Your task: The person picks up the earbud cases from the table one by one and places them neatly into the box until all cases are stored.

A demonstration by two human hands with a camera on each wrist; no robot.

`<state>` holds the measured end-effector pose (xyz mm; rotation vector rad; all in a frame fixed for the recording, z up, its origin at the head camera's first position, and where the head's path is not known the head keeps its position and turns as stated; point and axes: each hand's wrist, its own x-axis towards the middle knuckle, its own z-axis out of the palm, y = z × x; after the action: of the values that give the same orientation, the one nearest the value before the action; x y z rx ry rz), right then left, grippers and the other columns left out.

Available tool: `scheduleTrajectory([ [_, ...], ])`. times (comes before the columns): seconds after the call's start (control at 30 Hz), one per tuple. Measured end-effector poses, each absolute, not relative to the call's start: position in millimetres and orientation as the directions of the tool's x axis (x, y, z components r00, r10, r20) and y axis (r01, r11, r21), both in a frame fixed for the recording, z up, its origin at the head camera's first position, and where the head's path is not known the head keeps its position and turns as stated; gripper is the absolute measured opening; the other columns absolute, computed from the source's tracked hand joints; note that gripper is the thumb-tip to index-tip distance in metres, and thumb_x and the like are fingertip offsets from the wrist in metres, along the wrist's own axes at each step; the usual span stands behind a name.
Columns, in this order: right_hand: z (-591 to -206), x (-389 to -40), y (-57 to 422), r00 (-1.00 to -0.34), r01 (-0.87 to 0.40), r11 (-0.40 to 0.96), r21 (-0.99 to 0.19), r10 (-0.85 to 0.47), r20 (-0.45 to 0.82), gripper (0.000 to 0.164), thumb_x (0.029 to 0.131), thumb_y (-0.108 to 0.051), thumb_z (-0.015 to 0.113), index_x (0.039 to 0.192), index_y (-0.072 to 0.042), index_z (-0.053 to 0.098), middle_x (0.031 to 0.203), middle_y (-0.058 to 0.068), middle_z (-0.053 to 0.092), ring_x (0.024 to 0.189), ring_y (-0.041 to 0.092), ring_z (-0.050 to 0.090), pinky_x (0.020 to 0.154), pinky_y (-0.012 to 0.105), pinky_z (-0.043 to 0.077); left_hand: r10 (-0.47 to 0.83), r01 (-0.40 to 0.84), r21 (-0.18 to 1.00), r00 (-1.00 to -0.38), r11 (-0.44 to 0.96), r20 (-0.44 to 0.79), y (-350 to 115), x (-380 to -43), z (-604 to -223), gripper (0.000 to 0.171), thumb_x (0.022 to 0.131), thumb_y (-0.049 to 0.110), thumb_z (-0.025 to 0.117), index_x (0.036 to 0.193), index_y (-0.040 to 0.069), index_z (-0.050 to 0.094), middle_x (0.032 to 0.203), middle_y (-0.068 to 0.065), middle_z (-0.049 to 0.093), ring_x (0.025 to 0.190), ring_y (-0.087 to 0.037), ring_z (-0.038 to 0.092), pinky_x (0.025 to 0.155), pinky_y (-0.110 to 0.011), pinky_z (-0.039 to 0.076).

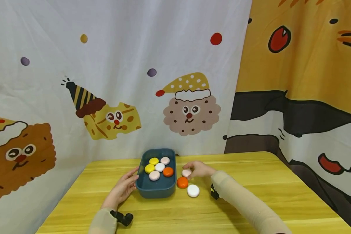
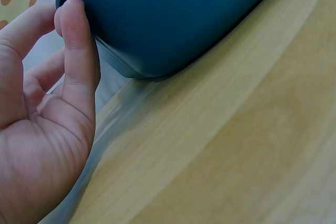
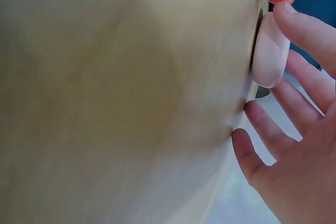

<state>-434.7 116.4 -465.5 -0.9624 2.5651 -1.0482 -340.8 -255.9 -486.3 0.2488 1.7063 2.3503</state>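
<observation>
A dark teal rectangular tub (image 1: 155, 193) stands on the table with several round, glossy discs in yellow, white, pale pink and orange inside. My left hand (image 1: 123, 188) rests its fingertips against the tub's left outer wall; in the left wrist view its thumb (image 2: 77, 40) and fingers touch the tub near a corner. To the tub's right, my right hand (image 1: 200, 169) pinches a pale pink disc (image 1: 186, 173) at table level. The right wrist view shows that pink disc (image 3: 270, 51) between thumb and fingers, with the other fingertips spread near the tabletop.
An orange disc (image 1: 182, 182) and a white disc (image 1: 193, 190) lie just in front of the right hand, beside the tub. The wooden table (image 1: 251, 182) reaches back to a printed cloth (image 1: 152, 123). Each wrist wears a black strap mount (image 1: 122, 217).
</observation>
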Motion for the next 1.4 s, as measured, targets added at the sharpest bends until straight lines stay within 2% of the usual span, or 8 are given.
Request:
scheduleTrajectory([
  [0.5, -452.4, -428.6, 119.2, -0.809, -0.465, 0.584, -0.665, -0.586, 0.051, 0.05, 0.071, -0.004, 0.082, 0.119, 0.001, 0.067, 0.115, 0.01, 0.067, 0.095, 0.02, 0.058, 0.088, 0.04, 0.048, 0.313, -0.056, 0.954, -0.949, -0.295, 0.041, -253.8, -344.8, -484.1, 0.069, 0.101, 0.012, 0.053, 0.154, 0.0, 0.011, 0.092, 0.0, 0.066, 0.064, -0.005, 0.06, 0.06, -0.018, 0.051],
  [0.63, -445.2, -429.7, 120.4, -0.819, -0.465, 0.589, -0.661, -0.57, 0.068, 0.052, 0.072, -0.005, 0.081, 0.122, 0.001, 0.066, 0.116, 0.01, 0.066, 0.099, 0.021, 0.058, 0.089, 0.041, 0.047, 0.291, -0.075, 0.959, -0.957, -0.273, 0.008, -253.9, -345.4, -484.0, 0.068, 0.101, 0.012, 0.053, 0.155, 0.003, 0.012, 0.092, 0.0, 0.063, 0.063, -0.005, 0.058, 0.059, -0.018, 0.05],
  [0.87, -431.2, -431.7, 118.2, -0.813, -0.482, 0.561, -0.673, -0.573, 0.104, 0.052, 0.073, -0.008, 0.081, 0.123, 0.001, 0.065, 0.118, 0.012, 0.065, 0.102, 0.024, 0.058, 0.09, 0.042, 0.047, 0.281, -0.086, 0.956, -0.96, -0.281, -0.004, -258.8, -343.1, -486.4, 0.066, 0.102, 0.011, 0.051, 0.156, 0.005, 0.014, 0.104, -0.005, 0.066, 0.074, -0.007, 0.063, 0.062, -0.018, 0.051],
  [1.13, -422.5, -435.3, 121.9, -0.815, -0.488, 0.559, -0.67, -0.568, 0.119, 0.05, 0.073, -0.008, 0.081, 0.121, -0.003, 0.067, 0.117, 0.009, 0.066, 0.096, 0.022, 0.056, 0.083, 0.037, 0.048, 0.284, -0.092, 0.956, -0.959, -0.28, -0.009, -257.7, -341.2, -486.9, 0.067, 0.102, 0.012, 0.051, 0.156, 0.006, 0.013, 0.1, -0.002, 0.067, 0.07, -0.006, 0.062, 0.062, -0.018, 0.051],
  [1.4, -405.6, -432.2, 126.1, -0.807, -0.506, 0.545, -0.668, -0.572, 0.146, 0.048, 0.075, -0.004, 0.079, 0.121, 0.001, 0.066, 0.117, 0.014, 0.066, 0.101, 0.028, 0.058, 0.086, 0.039, 0.048, 0.292, -0.095, 0.954, -0.956, -0.284, -0.008, -257.6, -340.8, -487.4, 0.067, 0.102, 0.011, 0.05, 0.156, 0.005, 0.012, 0.092, -0.001, 0.066, 0.067, -0.005, 0.062, 0.061, -0.018, 0.052],
])
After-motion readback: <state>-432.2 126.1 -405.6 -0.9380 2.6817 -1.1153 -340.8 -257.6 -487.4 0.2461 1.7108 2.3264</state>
